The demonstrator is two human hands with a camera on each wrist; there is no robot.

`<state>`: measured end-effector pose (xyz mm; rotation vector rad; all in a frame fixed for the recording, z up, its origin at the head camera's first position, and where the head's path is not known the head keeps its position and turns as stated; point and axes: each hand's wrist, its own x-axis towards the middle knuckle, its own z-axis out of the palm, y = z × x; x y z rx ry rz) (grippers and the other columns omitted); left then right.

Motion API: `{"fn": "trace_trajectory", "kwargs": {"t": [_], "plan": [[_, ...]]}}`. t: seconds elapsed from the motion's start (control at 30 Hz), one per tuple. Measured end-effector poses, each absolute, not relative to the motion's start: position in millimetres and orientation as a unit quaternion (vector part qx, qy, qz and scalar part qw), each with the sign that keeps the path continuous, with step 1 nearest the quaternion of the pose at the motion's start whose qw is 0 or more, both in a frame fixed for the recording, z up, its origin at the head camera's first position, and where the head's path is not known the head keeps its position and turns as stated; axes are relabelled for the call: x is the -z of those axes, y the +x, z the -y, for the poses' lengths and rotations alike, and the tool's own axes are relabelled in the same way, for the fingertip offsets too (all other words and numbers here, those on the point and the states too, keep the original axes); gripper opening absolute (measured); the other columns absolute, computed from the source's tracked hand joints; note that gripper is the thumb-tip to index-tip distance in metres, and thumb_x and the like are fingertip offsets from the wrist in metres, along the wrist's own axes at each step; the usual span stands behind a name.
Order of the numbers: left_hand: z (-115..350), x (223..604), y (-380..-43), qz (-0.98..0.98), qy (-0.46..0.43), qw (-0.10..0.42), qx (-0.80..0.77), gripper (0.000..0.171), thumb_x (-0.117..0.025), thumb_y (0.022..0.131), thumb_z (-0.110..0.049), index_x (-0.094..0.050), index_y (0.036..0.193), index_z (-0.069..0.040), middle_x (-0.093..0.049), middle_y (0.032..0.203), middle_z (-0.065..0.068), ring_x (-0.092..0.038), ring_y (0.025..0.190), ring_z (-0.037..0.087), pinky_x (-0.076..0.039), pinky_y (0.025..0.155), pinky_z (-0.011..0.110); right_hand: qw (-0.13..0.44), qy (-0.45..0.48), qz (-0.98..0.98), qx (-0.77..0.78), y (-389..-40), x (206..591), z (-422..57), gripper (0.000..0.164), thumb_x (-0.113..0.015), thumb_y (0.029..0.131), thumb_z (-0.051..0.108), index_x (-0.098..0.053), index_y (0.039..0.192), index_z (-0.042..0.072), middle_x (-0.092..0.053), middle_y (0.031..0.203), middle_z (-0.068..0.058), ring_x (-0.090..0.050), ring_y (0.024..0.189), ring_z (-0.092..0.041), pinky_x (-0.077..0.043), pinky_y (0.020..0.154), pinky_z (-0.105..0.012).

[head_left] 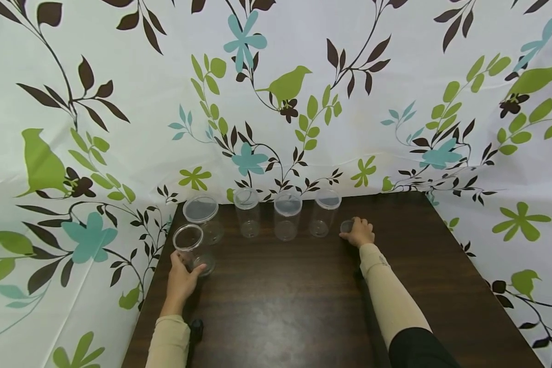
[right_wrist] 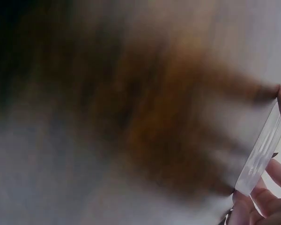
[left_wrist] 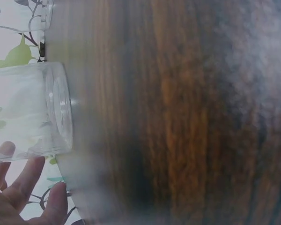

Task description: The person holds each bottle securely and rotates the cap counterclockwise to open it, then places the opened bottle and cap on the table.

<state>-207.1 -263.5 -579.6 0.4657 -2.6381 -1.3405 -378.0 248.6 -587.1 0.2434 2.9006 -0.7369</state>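
Note:
At the table's left, my left hand (head_left: 182,278) holds a clear plastic jar (head_left: 189,237) whose top has no lid. Its thumb and fingers lie around the lower part of that jar. In the left wrist view, fingertips touch the side of the jar (left_wrist: 25,110), while one finger (left_wrist: 58,194) stands apart from it. On the right, my right hand (head_left: 361,232) grips a small, round clear lid (head_left: 347,226) close to the tabletop. Thumb and fingers hold opposite edges of the lid (right_wrist: 260,150) in the right wrist view.
A wide lidded jar (head_left: 201,209) stands just behind the lidless one. Three slimmer lidded jars, a left one (head_left: 248,217), a middle one (head_left: 287,220) and a right one (head_left: 323,217), line the back edge of the dark wooden table (head_left: 280,301). Patterned cloth (head_left: 280,41) hangs behind and beside it.

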Motion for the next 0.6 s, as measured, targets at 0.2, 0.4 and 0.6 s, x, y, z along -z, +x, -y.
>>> {"fn": "trace_trajectory", "kwargs": {"t": [0.2, 0.4, 0.6], "plan": [[262.3, 578.2, -207.7, 0.880, 0.159, 0.070, 0.443, 0.077, -0.073, 0.094, -0.014, -0.019, 0.145, 0.005, -0.040, 0.143, 0.043, -0.042, 0.131, 0.057, -0.032, 0.106, 0.064, 0.071, 0.088, -0.958, 0.264, -379.5, 589.4, -249.3, 0.080, -0.076, 0.092, 0.028, -0.033, 0.152, -0.004, -0.031, 0.147, -0.034, -0.030, 0.131, -0.053, -0.039, 0.097, -0.067], [262.3, 580.1, -207.5, 0.878, 0.155, 0.074, 0.447, 0.078, -0.074, 0.094, -0.014, -0.019, 0.145, 0.005, -0.040, 0.143, 0.044, -0.041, 0.132, 0.057, -0.032, 0.108, 0.064, 0.069, 0.076, -0.957, 0.272, -380.2, 592.4, -248.5, 0.079, -0.072, 0.096, 0.023, -0.027, 0.153, -0.007, -0.025, 0.151, -0.037, -0.024, 0.132, -0.055, -0.035, 0.104, -0.065], [264.0, 580.0, -205.7, 0.876, 0.151, 0.064, 0.453, 0.079, -0.072, 0.095, -0.013, -0.017, 0.148, 0.006, -0.035, 0.148, 0.042, -0.038, 0.135, 0.056, -0.030, 0.109, 0.064, 0.059, 0.057, -0.959, 0.271, -377.2, 593.3, -248.4, 0.081, -0.071, 0.096, 0.021, -0.023, 0.153, -0.010, -0.024, 0.150, -0.040, -0.025, 0.128, -0.057, -0.035, 0.103, -0.065]]}}
